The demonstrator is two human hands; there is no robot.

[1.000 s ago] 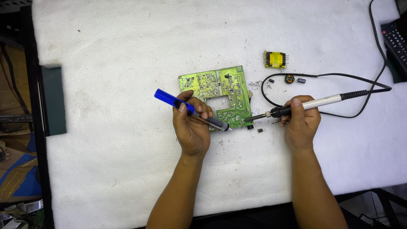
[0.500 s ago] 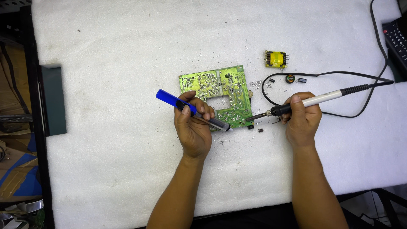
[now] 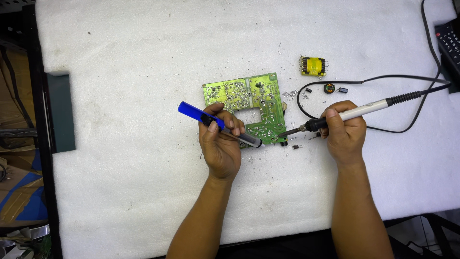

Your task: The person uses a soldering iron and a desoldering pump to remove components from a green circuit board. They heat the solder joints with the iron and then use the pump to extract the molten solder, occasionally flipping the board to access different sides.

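I see my left hand (image 3: pixel 221 144) gripping a blue desoldering pump (image 3: pixel 218 123), its tip on the green circuit board (image 3: pixel 244 103). My right hand (image 3: pixel 342 132) clasps the soldering iron (image 3: pixel 352 112), its tip touching the board's lower right edge on the white mat (image 3: pixel 143 72).

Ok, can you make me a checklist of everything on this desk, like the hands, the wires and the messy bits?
Surface: white foam mat, speckled with small metal bits.
Job's things: green circuit board; blue desoldering pump; soldering iron, tip at the board's lower right edge.
Clutter: yellow transformer, small round coil, tiny loose parts.
Grippers: left hand holds the pump; right hand holds the iron.
Cables: black cord loops across the mat.
Surroundings: remote control at right edge; dark green box at left.
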